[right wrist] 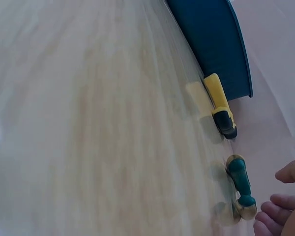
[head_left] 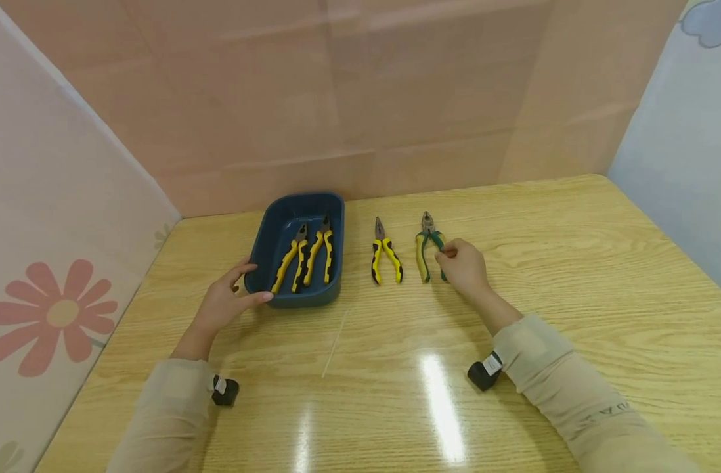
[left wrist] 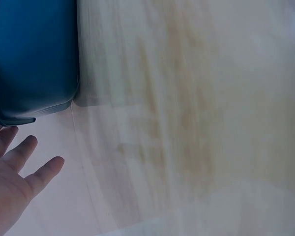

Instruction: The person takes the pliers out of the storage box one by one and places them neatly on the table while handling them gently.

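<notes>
Firstly, from the head, a blue rectangular plastic tray (head_left: 292,301) is touched by the left hand (head_left: 220,302); on the table (head_left: 390,335), green-and-yellow-handled metal pliers (head_left: 428,229) are reached by the right hand (head_left: 467,268), any grip unclear. From the left wrist, fingers are seen spread; from the right, parted beside the pliers.

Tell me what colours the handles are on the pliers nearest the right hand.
Green and yellow; those handles show best in the head view.

There are three yellow-and-black pliers (head_left: 389,247), one green-handled pair (head_left: 428,226), one blue tray (head_left: 292,301) and one table (head_left: 378,368).
</notes>
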`<move>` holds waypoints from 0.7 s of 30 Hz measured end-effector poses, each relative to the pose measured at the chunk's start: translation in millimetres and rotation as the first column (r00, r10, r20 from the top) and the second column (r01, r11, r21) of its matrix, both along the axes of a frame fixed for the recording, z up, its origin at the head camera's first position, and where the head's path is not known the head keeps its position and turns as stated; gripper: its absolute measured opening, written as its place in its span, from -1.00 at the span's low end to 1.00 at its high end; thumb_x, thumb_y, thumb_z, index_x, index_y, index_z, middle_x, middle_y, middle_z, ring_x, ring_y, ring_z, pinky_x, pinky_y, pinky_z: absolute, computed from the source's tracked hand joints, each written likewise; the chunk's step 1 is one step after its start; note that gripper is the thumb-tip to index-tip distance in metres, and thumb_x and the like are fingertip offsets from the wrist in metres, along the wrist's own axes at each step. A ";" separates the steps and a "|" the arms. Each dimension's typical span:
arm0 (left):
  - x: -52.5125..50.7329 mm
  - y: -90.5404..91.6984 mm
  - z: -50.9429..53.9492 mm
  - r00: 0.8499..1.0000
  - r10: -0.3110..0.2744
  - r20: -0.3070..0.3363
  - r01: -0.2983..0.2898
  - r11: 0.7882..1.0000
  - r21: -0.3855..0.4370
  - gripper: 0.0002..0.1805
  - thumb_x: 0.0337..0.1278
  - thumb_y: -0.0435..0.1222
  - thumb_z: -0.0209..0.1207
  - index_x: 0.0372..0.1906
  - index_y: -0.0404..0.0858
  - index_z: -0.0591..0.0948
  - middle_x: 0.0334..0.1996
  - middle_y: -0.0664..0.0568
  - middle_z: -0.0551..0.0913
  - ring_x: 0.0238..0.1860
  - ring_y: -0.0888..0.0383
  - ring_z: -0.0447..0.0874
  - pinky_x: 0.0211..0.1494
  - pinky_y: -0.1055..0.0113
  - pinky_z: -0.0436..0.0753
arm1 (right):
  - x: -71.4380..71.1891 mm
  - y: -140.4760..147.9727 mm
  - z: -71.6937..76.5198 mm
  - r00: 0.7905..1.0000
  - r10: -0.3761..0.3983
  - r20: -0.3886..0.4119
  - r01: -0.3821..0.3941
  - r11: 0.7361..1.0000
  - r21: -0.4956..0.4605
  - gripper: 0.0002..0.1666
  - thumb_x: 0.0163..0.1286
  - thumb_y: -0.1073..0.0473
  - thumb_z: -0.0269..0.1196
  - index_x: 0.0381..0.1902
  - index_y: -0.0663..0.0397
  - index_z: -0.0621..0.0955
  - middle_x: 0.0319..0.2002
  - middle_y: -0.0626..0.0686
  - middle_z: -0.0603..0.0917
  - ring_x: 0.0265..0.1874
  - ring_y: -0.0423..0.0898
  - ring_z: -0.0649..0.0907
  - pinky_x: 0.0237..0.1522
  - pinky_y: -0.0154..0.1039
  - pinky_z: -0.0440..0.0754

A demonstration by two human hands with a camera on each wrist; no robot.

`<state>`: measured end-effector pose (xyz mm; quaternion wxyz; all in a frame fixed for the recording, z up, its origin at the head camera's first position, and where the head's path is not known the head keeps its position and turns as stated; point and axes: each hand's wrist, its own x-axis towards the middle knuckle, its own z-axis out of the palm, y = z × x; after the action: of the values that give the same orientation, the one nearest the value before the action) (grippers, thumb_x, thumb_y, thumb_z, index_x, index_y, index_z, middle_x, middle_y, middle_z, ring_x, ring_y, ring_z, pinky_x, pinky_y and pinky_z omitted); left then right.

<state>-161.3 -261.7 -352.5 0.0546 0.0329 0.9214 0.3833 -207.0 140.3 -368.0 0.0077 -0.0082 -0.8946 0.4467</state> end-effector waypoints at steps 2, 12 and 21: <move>-0.3 0.1 0.3 1.000 0.000 -0.003 0.000 1.000 0.002 -0.09 -0.23 0.09 0.22 0.25 -0.26 0.19 0.32 0.03 -0.08 0.25 -0.12 -0.05 0.15 -0.08 0.18 | 1.0 -2.7 0.3 1.000 0.010 0.005 -0.010 0.999 -0.035 -0.67 0.26 0.19 0.05 -0.15 0.39 0.45 -0.25 0.24 0.50 -0.30 0.07 0.50 -0.37 -0.19 0.53; 1.7 -0.6 0.9 1.000 0.006 0.009 -0.006 1.000 -0.011 -0.08 -0.26 0.10 0.23 0.24 -0.27 0.20 0.32 0.02 -0.08 0.24 -0.16 -0.04 0.15 -0.07 0.18 | 11.3 -19.4 3.5 0.997 0.064 0.048 -0.056 0.987 -0.149 -0.72 0.26 0.18 0.06 -0.18 0.29 0.48 -0.22 0.18 0.51 -0.18 0.05 0.47 -0.19 -0.14 0.50; 0.3 0.3 0.4 1.000 0.002 0.007 -0.002 1.000 0.003 -0.09 -0.24 0.09 0.23 0.25 -0.26 0.19 0.32 0.03 -0.07 0.25 -0.13 -0.05 0.16 -0.07 0.17 | 14.6 -29.0 5.6 0.987 0.146 0.063 -0.132 0.974 -0.185 -0.68 0.28 0.16 0.04 -0.12 0.31 0.48 -0.20 0.17 0.52 -0.18 0.04 0.49 -0.22 -0.17 0.52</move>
<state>-161.0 -261.4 -352.1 0.0576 0.0304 0.9207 0.3848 -192.5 111.3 -362.4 -0.0583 0.0369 -0.8485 0.5248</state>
